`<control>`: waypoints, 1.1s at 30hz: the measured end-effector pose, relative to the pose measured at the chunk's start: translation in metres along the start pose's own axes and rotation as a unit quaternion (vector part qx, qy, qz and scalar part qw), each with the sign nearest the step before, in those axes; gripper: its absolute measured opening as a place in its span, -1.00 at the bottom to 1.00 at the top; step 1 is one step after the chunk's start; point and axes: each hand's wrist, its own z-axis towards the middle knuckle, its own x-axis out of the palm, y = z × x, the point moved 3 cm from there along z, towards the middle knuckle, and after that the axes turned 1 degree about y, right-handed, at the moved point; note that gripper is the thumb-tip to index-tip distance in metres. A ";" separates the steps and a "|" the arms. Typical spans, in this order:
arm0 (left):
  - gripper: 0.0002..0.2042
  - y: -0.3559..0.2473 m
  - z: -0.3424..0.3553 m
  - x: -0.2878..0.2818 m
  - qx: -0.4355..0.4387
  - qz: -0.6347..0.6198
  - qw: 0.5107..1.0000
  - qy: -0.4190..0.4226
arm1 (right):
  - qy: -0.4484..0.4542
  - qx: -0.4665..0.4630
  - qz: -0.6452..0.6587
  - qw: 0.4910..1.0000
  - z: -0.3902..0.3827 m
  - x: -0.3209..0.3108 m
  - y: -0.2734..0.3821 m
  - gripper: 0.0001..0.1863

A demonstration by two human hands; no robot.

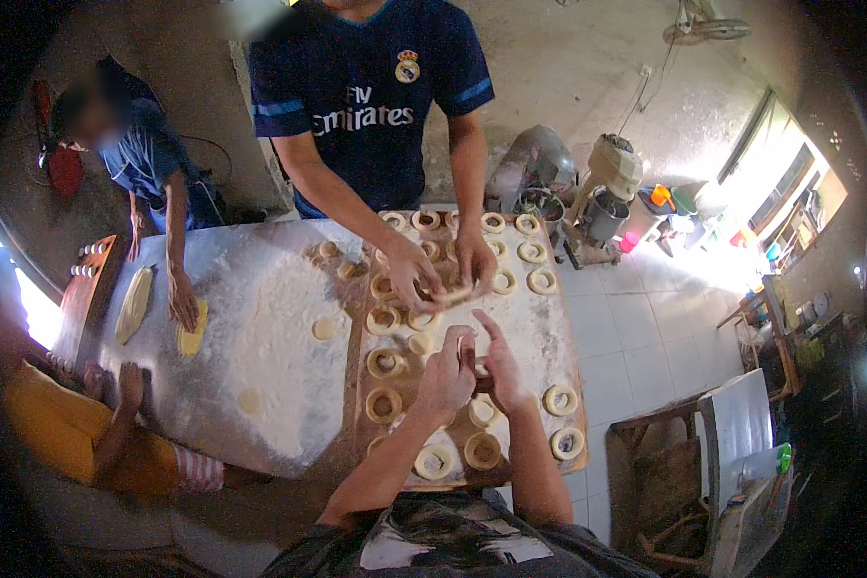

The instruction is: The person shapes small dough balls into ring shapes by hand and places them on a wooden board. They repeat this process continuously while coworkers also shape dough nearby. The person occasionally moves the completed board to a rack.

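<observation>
My left hand (pixel 449 374) and my right hand (pixel 504 366) are close together over the near part of a floured wooden board (pixel 530 332). The left fingers are curled in, and one finger of the right hand points up and away. Between the hands shows the edge of a pale piece of dough (pixel 482 366), mostly hidden by my fingers; its full shape I cannot make out. Dough rings lie around them, such as one ring (pixel 435 461) near my left forearm and another ring (pixel 561 400) right of my right hand. Just beyond, a co-worker's hands (pixel 443 279) hold another dough piece.
A floured metal table (pixel 294 424) extends left, with small dough rounds (pixel 324 328) on it. Two other people work there; one hand touches a flattened yellowish dough piece (pixel 193 328). Right of the board are a tiled floor (pixel 636 328), buckets (pixel 607 214) and a wooden stand (pixel 660 472).
</observation>
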 end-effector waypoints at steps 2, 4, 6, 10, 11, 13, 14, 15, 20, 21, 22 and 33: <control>-0.78 -0.006 0.002 0.007 0.003 -0.025 1.000 0.003 | 0.009 0.013 0.063 0.998 -0.007 -0.004 0.012 -0.25; -0.79 -0.012 0.002 0.010 0.025 -0.044 0.999 0.020 | -0.027 -0.016 -0.047 0.998 -0.002 -0.012 0.006 -0.25; -0.78 0.005 -0.001 0.021 0.059 -0.065 0.996 0.020 | -0.051 -0.003 -0.061 0.997 -0.007 -0.012 0.001 -0.28; -0.74 0.002 0.003 0.031 0.032 -0.092 0.994 0.047 | -0.086 0.002 -0.030 0.996 -0.011 -0.015 0.019 -0.45; -0.72 -0.001 0.008 0.034 0.025 -0.105 0.992 0.059 | -0.110 -0.010 -0.025 0.994 -0.002 -0.028 0.004 -0.43; -0.62 -0.004 0.027 0.028 -0.045 0.032 0.998 0.036 | -0.162 0.014 -0.132 0.978 0.005 -0.037 -0.002 -0.36; -0.57 -0.005 0.030 0.025 -0.080 0.101 0.991 0.027 | -0.191 0.051 -0.242 0.950 0.010 -0.029 0.012 -0.32; -0.50 0.006 0.030 0.022 -0.077 0.173 0.982 0.011 | -0.216 0.087 -0.349 0.908 0.010 -0.026 0.019 -0.28; -0.20 0.036 0.037 0.006 -0.088 0.328 0.936 0.092 | -0.229 0.096 -0.503 0.828 0.000 -0.064 0.001 -0.30; -0.20 0.037 0.035 0.011 -0.072 0.341 0.932 0.101 | -0.219 0.097 -0.551 0.799 -0.001 -0.062 -0.003 -0.31; -0.20 0.041 0.033 0.016 -0.058 0.354 0.927 0.108 | -0.206 0.096 -0.598 0.768 -0.001 -0.051 -0.007 -0.32; -0.59 0.100 -0.011 -0.136 -0.132 0.141 0.972 -0.136 | -0.054 0.005 -0.655 0.753 0.074 0.034 -0.056 -0.72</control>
